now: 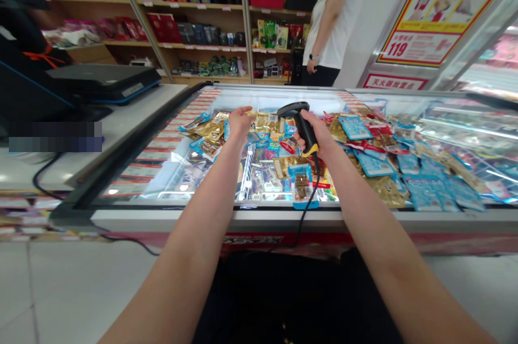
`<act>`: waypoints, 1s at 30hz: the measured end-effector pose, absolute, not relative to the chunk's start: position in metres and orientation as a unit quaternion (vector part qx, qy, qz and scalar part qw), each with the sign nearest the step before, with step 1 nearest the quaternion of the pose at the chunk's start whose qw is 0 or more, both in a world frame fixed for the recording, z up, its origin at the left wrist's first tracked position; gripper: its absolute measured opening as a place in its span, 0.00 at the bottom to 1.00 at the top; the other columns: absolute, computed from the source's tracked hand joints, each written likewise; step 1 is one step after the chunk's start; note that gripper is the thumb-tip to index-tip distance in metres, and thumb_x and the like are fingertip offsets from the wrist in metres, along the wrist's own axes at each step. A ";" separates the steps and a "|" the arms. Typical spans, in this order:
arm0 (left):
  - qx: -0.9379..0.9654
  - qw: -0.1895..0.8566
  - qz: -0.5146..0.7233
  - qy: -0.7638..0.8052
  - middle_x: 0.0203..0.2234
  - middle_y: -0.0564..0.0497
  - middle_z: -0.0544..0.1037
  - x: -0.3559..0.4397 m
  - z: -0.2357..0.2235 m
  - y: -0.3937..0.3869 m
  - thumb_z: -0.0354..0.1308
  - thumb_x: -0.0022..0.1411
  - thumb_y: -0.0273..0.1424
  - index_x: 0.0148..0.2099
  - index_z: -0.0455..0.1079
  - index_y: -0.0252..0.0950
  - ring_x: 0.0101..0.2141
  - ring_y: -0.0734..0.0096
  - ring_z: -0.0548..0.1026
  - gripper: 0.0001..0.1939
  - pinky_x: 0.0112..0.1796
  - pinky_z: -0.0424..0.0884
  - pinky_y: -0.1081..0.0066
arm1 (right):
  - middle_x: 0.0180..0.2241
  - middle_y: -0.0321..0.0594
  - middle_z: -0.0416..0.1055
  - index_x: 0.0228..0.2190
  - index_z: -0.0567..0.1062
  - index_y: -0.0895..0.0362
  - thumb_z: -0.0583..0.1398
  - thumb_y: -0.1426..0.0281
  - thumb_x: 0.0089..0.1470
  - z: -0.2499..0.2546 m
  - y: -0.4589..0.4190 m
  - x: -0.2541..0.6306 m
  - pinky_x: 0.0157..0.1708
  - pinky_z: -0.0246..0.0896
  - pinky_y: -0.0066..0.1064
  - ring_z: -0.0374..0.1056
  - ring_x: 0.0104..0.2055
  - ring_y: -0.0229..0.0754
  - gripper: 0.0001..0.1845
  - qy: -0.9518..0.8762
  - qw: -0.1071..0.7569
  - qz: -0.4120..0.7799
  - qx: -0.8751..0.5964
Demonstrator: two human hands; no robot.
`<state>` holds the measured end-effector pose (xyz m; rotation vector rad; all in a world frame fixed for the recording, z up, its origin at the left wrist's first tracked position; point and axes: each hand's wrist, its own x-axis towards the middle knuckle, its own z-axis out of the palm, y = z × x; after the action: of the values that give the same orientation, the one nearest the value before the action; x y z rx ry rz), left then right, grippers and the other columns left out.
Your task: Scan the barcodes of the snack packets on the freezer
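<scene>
My right hand [321,133] is wrapped round the handle of a black and yellow barcode scanner [292,109], its head pointing left and its cord hanging down toward me. My left hand [240,124] is level with it on the left, fingers stretched out and apart at the edge of a gold snack packet [265,122]. Whether the fingertips touch that packet, I cannot tell. A white barcode label shows at the packet's right end, near the scanner head. A blue-edged packet [301,186] lies on the glass nearer to me, below the scanner.
Blue, red and gold packets [376,163] are heaped to the right on the glass-topped freezer [133,171]; a smaller group [208,133] lies left. A scale [109,80] stands on the left counter. Beyond the freezer stands a person in a white shirt [343,15], before stocked shelves.
</scene>
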<state>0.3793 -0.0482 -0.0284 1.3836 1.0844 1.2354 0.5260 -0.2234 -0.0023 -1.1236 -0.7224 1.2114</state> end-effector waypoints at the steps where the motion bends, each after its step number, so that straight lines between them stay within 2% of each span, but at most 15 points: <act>1: 0.564 0.474 0.514 0.440 0.23 0.56 0.72 0.379 -0.029 -0.047 0.61 0.42 0.23 0.44 0.77 0.32 0.26 0.73 0.71 0.22 0.31 0.67 0.73 | 0.16 0.36 0.69 0.38 0.74 0.58 0.51 0.53 0.68 -0.003 -0.224 0.525 0.09 0.56 0.23 0.60 0.12 0.34 0.22 -0.322 0.612 0.529 -0.491; 12: 0.553 0.465 0.539 0.433 0.18 0.57 0.67 0.375 -0.030 -0.043 0.62 0.39 0.24 0.33 0.78 0.32 0.22 0.78 0.61 0.13 0.25 0.55 0.75 | 0.17 0.37 0.68 0.37 0.73 0.57 0.52 0.51 0.66 -0.004 -0.225 0.525 0.10 0.56 0.23 0.59 0.13 0.34 0.23 -0.364 0.595 0.515 -0.498; 23: 0.553 0.470 0.535 0.432 0.19 0.57 0.68 0.374 -0.026 -0.046 0.62 0.37 0.26 0.31 0.76 0.34 0.23 0.77 0.64 0.12 0.27 0.57 0.75 | 0.16 0.37 0.68 0.34 0.72 0.57 0.51 0.53 0.68 -0.003 -0.226 0.524 0.10 0.57 0.23 0.60 0.13 0.34 0.23 -0.371 0.594 0.516 -0.492; 30: 0.553 0.468 0.536 0.434 0.17 0.58 0.68 0.374 -0.026 -0.046 0.60 0.37 0.24 0.30 0.75 0.35 0.22 0.77 0.63 0.13 0.25 0.57 0.76 | 0.16 0.36 0.68 0.36 0.73 0.58 0.52 0.52 0.68 0.002 -0.228 0.521 0.10 0.57 0.23 0.60 0.12 0.34 0.23 -0.353 0.590 0.522 -0.505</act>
<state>0.3736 -0.0460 -0.0261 1.3562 1.0652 1.3139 0.5212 -0.2283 0.0015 -1.1743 -0.8220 1.2147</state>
